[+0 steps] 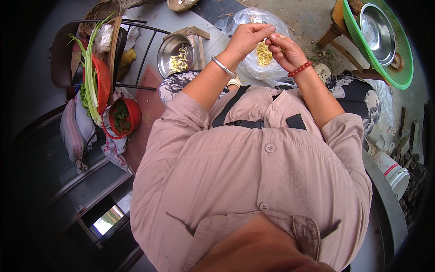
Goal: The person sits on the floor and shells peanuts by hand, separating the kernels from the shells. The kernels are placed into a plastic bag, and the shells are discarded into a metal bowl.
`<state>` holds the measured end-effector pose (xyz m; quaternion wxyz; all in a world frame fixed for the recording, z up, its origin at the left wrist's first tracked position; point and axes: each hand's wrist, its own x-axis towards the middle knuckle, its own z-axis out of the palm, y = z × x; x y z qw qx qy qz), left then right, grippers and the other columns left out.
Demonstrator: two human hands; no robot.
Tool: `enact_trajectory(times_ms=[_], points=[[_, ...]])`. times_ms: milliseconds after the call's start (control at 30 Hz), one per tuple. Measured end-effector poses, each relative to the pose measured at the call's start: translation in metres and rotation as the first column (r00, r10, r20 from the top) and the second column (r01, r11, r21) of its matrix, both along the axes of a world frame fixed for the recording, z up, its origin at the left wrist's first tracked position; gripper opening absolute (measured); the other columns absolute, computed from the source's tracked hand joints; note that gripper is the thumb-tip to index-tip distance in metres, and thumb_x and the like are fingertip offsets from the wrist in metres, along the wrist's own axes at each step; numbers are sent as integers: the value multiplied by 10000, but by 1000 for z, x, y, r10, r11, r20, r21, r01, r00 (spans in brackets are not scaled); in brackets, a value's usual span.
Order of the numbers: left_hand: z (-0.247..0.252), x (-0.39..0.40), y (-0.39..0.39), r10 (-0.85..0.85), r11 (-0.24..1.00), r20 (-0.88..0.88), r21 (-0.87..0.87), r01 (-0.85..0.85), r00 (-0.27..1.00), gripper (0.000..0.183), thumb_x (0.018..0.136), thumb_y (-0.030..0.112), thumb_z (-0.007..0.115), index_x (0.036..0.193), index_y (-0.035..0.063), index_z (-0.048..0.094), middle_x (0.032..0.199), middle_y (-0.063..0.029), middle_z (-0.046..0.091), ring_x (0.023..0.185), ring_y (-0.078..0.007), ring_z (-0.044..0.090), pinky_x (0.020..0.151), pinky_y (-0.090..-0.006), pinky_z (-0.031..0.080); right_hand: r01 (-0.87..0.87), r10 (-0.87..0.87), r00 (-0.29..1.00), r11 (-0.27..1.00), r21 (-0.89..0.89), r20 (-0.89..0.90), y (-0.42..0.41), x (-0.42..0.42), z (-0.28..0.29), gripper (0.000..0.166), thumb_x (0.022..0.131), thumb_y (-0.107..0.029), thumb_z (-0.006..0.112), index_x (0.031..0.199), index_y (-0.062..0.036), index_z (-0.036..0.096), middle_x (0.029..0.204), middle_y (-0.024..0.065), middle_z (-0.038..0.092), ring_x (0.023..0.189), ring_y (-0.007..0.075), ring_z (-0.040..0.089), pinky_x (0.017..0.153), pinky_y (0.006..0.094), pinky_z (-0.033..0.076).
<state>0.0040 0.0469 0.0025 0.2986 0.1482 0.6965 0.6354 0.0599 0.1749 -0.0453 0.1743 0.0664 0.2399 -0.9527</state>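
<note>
Above an open clear plastic bag [249, 69], my left hand [249, 37] and my right hand [288, 50] meet at their fingertips. Thumbs and forefingers are pinched together on a small piece, apparently a bean sprout, mostly hidden by the fingers. Yellow bean sprouts [264, 56] lie in the bag below my right hand. To the left, a steel basin [164, 56] holds a small heap of pale bean sprouts [179, 61]. A silver bangle [223, 66] is on my left wrist, red beads [299, 69] on my right.
A wooden stool [197, 32] stands beside the basin. At left are a metal-framed chair [142, 56], celery stalks [90, 73], a red colander [102, 83] and a red bucket [136, 117] of greens. A green plastic basket [370, 64] holds a steel bowl [375, 32] at upper right.
</note>
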Motion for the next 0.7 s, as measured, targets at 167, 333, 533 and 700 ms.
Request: enact_trajectory(times_ms=[167, 333, 533, 700], points=[[0, 11, -1, 123, 972, 107, 189, -142, 987, 274, 806, 202, 453, 947, -22, 528, 898, -90, 551, 792, -146, 530, 726, -247, 425, 9, -7, 999, 998, -59, 36, -1, 2, -2, 280, 783, -226, 479, 947, 1, 483, 843, 94, 535, 690, 115, 532, 499, 150, 442], [8, -3, -21, 122, 877, 275, 420, -233, 954, 268, 828, 179, 379, 947, -38, 484, 906, -126, 528, 856, -228, 514, 788, -340, 402, 70, -60, 997, 960, -271, 47, 0, 2, 6, 425, 800, -308, 407, 1035, 46, 428, 1059, 194, 440, 995, 259, 439, 841, 318, 363], [3, 5, -26, 107, 940, 340, 271, -207, 934, 179, 759, 99, 506, 917, 17, 519, 584, 22, 410, 544, -62, 397, 532, -186, 363, 138, -118, 990, 915, -380, 76, 0, 0, 7, 476, 793, -335, 399, 1063, 57, 405, 1144, 226, 363, 1088, 287, 351, 927, 375, 262], [-4, 26, -9, -50, 997, -369, -74, 24, 928, 180, 662, 84, 596, 838, 54, 583, 567, 4, 497, 493, -78, 444, 499, -195, 381, 130, -124, 992, 922, -364, 39, -4, 0, 8, 515, 784, -372, 393, 1082, 48, 392, 1175, 218, 336, 1112, 293, 316, 939, 387, 233]])
